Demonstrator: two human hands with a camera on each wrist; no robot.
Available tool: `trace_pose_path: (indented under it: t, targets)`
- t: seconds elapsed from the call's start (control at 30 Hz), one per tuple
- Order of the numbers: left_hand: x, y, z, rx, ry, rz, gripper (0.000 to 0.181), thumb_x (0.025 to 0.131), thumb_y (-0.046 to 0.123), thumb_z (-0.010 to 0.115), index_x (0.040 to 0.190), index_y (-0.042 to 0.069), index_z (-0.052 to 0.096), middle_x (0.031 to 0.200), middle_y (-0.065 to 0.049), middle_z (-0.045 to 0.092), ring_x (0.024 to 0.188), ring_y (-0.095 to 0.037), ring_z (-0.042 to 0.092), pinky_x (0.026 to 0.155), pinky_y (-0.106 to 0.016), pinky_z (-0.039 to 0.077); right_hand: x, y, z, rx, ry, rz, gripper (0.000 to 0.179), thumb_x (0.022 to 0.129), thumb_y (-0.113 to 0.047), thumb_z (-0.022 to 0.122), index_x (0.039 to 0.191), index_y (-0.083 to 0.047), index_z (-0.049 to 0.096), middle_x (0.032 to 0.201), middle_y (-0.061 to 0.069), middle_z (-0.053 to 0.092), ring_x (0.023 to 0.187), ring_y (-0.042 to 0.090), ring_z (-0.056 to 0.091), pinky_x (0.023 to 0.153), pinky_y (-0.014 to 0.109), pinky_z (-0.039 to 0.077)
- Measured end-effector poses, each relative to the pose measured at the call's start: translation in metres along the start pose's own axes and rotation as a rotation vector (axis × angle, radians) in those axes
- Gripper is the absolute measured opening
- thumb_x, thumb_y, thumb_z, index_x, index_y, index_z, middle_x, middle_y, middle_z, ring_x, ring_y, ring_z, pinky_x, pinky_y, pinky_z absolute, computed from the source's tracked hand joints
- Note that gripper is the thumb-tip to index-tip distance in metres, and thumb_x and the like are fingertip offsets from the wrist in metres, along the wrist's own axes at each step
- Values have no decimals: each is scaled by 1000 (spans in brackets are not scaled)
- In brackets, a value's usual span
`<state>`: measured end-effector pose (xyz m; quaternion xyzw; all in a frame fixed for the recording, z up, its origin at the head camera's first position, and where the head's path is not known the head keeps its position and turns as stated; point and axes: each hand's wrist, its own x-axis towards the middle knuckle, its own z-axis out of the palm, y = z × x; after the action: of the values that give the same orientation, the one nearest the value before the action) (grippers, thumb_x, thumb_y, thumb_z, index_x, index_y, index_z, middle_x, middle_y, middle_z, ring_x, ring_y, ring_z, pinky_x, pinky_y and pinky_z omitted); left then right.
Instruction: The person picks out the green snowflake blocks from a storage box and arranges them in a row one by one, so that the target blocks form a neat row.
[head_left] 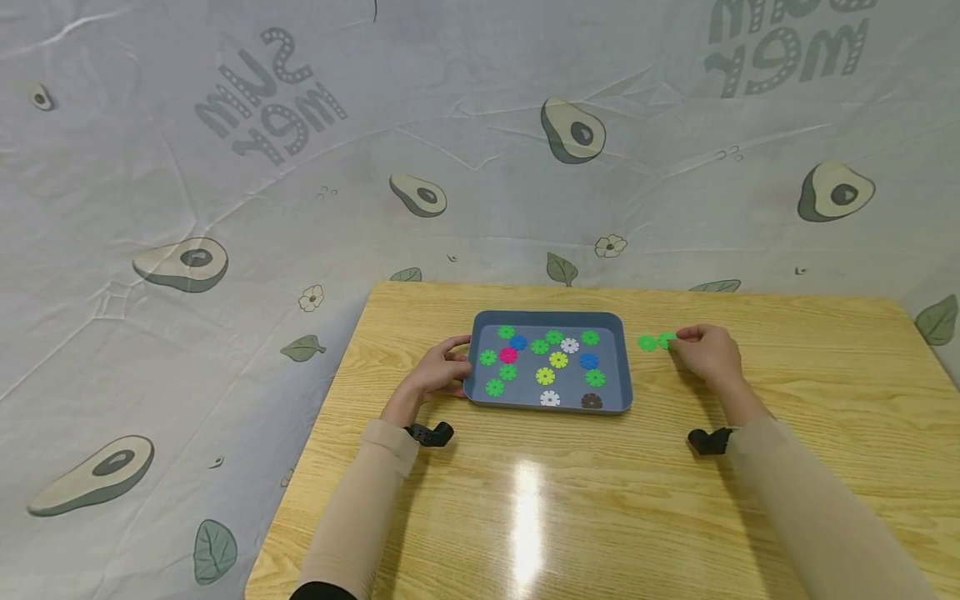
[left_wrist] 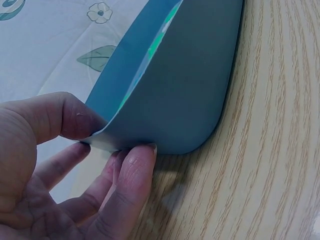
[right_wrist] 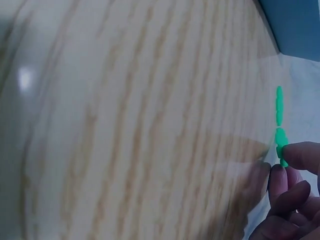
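On the table stands a blue-grey tray [head_left: 551, 318] with several notched plastic discs lying in it: green, blue, yellow, white, a pink and a brown one. My left hand [head_left: 437, 368] grips the tray's left side; in the left wrist view the thumb is at the rim and fingertips [left_wrist: 137, 162] touch the outer wall [left_wrist: 180, 85]. To the right of the tray, my right hand [head_left: 708, 357] pinches a green notched disc [head_left: 665, 340] between thumb and finger. Just left of it, a second green disc [head_left: 647, 342] lies on the table.
The wooden table [head_left: 600, 500] extends to the front and both sides. Behind it hangs a pale cloth [head_left: 480, 100] printed with avocados and leaves. A black wrist device [head_left: 431, 434] sits on my left wrist, another [head_left: 708, 441] on my right.
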<state>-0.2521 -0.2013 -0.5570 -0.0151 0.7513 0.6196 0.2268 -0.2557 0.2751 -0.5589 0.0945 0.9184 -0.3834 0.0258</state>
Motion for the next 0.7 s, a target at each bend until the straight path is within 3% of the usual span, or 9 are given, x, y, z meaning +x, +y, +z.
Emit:
trace_pose_path:
  t: [0.43,0.7]
  targets:
    - [1,0,0,3,-7,-2,71,93,4,64,159,21,43,124,-18,56,90,-28,68,65,-36,62,-3,0,2,-50,33,-70,38,102,-26,60,120,7,68,112,27,68,96,43,63,77,53,50]
    - [1,-1,-1,3,-5,-1,70,94,4,64,159,21,43,126,-20,56,91,-28,68,66,-36,62,-10,-19,4,-65,27,-154,38,102,-26,60,123,5,67,112,25,67,99,41,63,81,53,51]
